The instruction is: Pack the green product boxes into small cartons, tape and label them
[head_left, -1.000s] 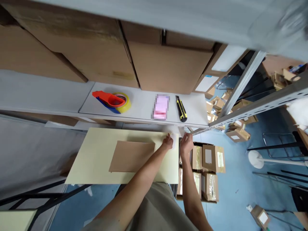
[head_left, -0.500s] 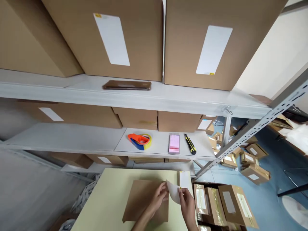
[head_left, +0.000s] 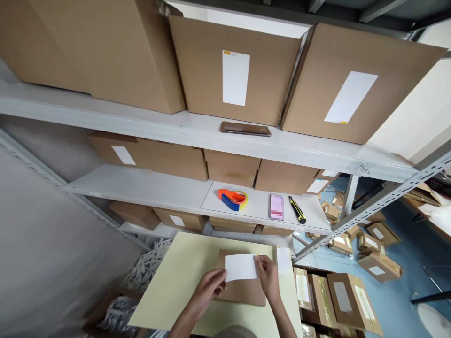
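Observation:
A white label (head_left: 241, 267) is stretched flat between my two hands, above a flat-lying cardboard box (head_left: 243, 293) on the pale yellow table (head_left: 169, 291). My left hand (head_left: 210, 285) pinches the label's left end. At its right end, by a small yellow mark, my right hand (head_left: 267, 274) pinches it between thumb and fingers. The label covers part of the box's top. Another white label (head_left: 283, 259) lies at the table's right back corner, just beyond my right hand.
On the shelf ahead lie a tape dispenser (head_left: 232, 199), a pink blurred item (head_left: 276, 207) and a box cutter (head_left: 297, 210). A brown phone-like case (head_left: 245, 128) rests one shelf higher, before large labelled boxes (head_left: 211, 75). Taped parcels (head_left: 320, 300) stand right of the table.
My left hand has moved from the box to the label's left end. The label, curled and hanging from my right hand before, is now spread level over the box. The camera view has shifted.

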A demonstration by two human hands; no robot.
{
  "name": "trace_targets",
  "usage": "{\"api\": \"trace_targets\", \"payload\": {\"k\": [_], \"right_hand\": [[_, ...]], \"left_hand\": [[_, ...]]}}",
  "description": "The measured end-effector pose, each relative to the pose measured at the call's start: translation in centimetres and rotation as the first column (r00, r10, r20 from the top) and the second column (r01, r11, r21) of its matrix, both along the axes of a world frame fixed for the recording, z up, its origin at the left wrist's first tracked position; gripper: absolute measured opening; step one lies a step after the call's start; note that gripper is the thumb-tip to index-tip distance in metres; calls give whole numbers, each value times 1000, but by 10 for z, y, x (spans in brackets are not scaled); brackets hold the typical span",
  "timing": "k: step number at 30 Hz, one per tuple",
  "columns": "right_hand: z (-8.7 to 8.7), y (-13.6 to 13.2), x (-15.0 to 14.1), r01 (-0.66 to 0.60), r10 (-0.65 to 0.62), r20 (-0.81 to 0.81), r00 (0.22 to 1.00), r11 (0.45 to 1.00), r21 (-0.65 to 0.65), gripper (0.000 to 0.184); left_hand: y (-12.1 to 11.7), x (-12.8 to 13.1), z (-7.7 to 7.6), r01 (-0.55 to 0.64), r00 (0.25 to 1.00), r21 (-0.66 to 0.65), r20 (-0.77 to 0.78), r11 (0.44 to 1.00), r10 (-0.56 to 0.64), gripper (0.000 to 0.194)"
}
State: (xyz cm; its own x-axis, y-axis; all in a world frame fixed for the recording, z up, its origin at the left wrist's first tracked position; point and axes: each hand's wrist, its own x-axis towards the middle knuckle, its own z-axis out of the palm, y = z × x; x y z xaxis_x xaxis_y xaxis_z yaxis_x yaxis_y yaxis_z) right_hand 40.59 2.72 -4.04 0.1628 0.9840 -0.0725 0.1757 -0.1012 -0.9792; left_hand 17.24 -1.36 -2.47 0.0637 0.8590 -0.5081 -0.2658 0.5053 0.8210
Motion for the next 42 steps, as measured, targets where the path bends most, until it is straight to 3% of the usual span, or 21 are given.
{"api": "trace_targets", "payload": {"k": [7, 12, 16, 21, 24, 29, 31, 37, 42], "right_hand": [[23, -1, -32, -74, 74, 24, 997, 997, -17, 85], [37, -6, -52, -134, 136, 68, 988, 991, -28, 79], [36, -9, -70, -173, 177, 113, 978, 984, -47, 76], [32, -15, -102, -258, 263, 226, 938, 965, -49, 72], [45, -26, -125, -322, 283, 322, 904, 944, 75, 51], [75, -47, -160, -611, 549, 306, 777, 775, 161, 25], [78, -54, -172, -648, 589, 308, 747, 749, 137, 22], [66, -63, -191, -578, 533, 318, 784, 813, 64, 23], [62, -60, -198, -520, 474, 335, 814, 852, 58, 26]], "left_hand": [[-7, -49, 36, 151, 983, 109, -118, 982, -138, 67], [-18, -72, 42, 186, 977, 157, -139, 970, -164, 54], [-31, -89, 44, 151, 987, 171, -82, 974, -139, 47], [-42, -112, 35, 111, 993, 195, -50, 974, -103, 41], [-46, -125, 24, 89, 996, 207, -51, 974, -80, 40], [-51, -143, 9, 112, 993, 225, -67, 968, -99, 40], [-51, -150, 4, 136, 990, 225, -73, 965, -123, 39], [-46, -166, -9, 169, 985, 226, -72, 959, -157, 43], [-37, -175, -8, 234, 971, 251, -110, 939, -213, 43]]}}
